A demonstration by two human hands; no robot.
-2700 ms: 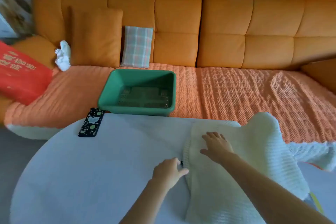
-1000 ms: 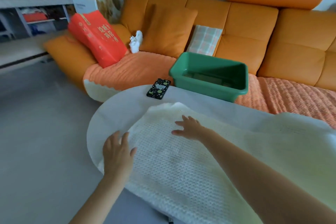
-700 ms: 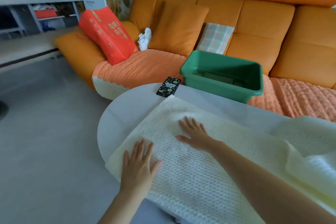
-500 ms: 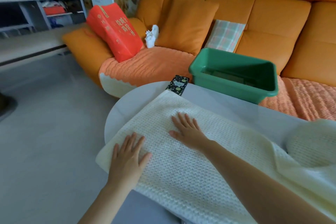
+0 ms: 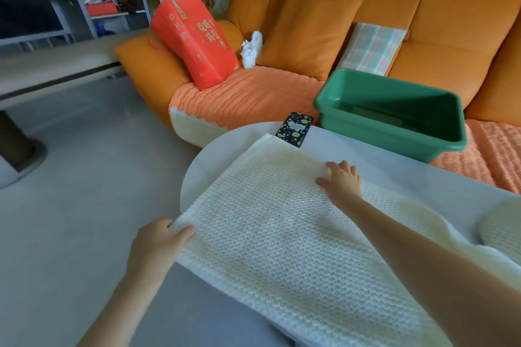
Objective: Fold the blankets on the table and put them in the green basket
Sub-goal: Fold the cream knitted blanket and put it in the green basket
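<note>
Orange sofa (image 5: pixel 451 22) carries the green basket (image 5: pixel 366 132) beyond the counter (image 5: pixel 394 166), where the blanket (image 5: pixel 282 234) lies spread. Its near corner is pinched by the left hand (image 5: pixel 155 245); the right hand (image 5: pixel 342 180) rests at the far edge, grip unclear. Lift both corners together, matching edges.

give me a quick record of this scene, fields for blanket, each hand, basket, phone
blanket: cream knit, spread over the table
left hand: pinches its near left corner
right hand: fingers curled on its far edge
basket: green, on the sofa beyond the table, no blanket inside
phone: at the table's far edge, blanket corner touching it
</note>
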